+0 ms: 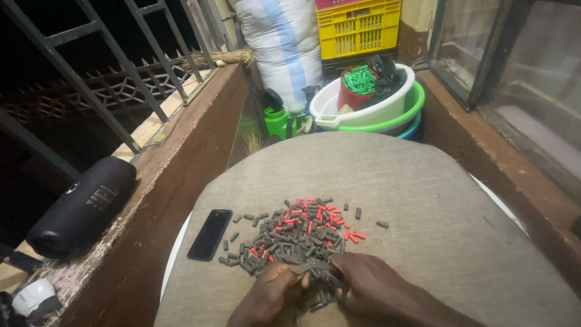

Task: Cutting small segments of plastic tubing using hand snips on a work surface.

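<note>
— two hands, what position?
— left hand (272, 295) and right hand (370, 284) lay palm-down on the round table (423, 200), fingertips meeting at the near edge of the pile of grey and red pieces (299, 233).
— grip?
— fingers curled together, pinching small grey pieces between both hands. black phone (210, 234) lay left of the pile.

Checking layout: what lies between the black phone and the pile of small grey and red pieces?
A few stray grey pieces on bare board, between phone and pile, in the head view.
</note>
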